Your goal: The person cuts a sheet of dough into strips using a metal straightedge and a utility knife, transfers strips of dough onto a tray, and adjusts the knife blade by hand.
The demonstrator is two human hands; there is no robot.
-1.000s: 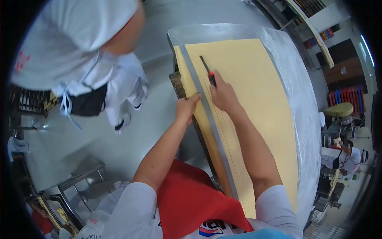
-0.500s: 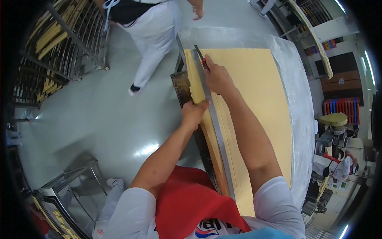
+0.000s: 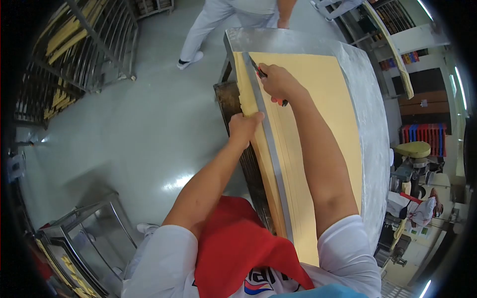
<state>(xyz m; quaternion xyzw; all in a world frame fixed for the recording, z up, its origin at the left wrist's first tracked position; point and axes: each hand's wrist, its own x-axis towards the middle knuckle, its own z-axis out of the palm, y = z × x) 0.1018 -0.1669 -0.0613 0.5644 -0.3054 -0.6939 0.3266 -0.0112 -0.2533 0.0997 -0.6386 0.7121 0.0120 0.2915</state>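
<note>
A wide yellow sheet (image 3: 323, 114), apparently layered, lies on the metal table. Along its left side runs a long grey metal strip (image 3: 272, 144), straight like a ruler. My left hand (image 3: 243, 128) grips the strip and the sheet's left edge, thumb on top and fingers below. My right hand (image 3: 280, 82) is closed round a knife (image 3: 261, 72) with a red and black handle. The blade points up and left, its tip beside the strip near the sheet's far end. Several thin lines run lengthwise in the sheet, right of the strip.
The metal table (image 3: 375, 134) extends to the right of the sheet. A dark wooden piece (image 3: 229, 107) sits below its left edge. Racks with yellow sheets (image 3: 82, 39) stand at the upper left, a metal frame (image 3: 82, 218) at lower left. Another person (image 3: 213, 25) is beyond the table.
My right hand has brought the knife from over the sheet to the strip's far end. My left hand stays on the edge. The nearby person has moved from the left to beyond the table.
</note>
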